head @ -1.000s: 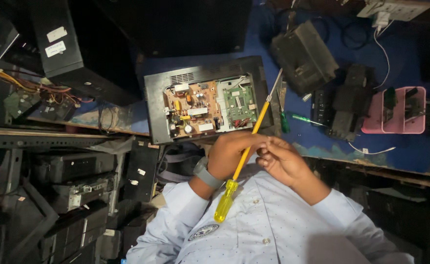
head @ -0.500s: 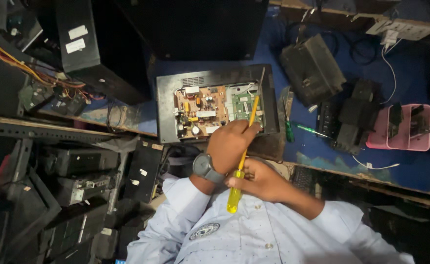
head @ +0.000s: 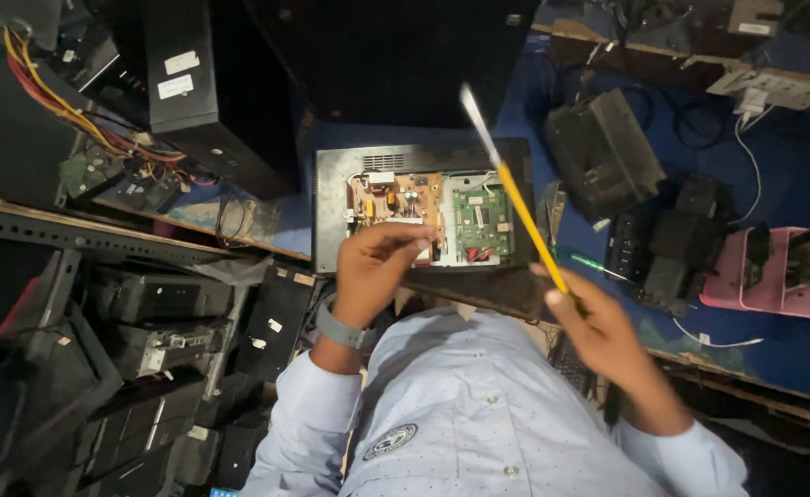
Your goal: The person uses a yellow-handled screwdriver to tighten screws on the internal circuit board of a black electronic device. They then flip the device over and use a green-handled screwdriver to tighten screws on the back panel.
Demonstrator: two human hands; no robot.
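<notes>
An opened black device case (head: 331, 212) lies on the blue bench, showing a brown circuit board (head: 396, 198) and a green circuit board (head: 478, 221). My left hand (head: 373, 271), with a grey watch on its wrist, rests at the brown board's lower edge. Its fingertips are pinched together, and I cannot see whether anything small is between them. My right hand (head: 598, 336) is lower right of the case and grips a yellow screwdriver (head: 529, 225) by the handle. The metal shaft points up-left over the green board, blurred.
Black computer cases (head: 202, 101) with coloured wires (head: 64, 110) stand upper left. Dark power units (head: 603, 152) and a green-handled tool (head: 589, 262) lie to the right, beside a pink tray (head: 768, 276). A white power strip (head: 777, 87) is top right. Stacked black devices (head: 156, 304) fill the shelves lower left.
My hands have parted. The right hand swung the screwdriver out to the right and tipped its shaft up. The left hand let go of it and reached to the brown board.
</notes>
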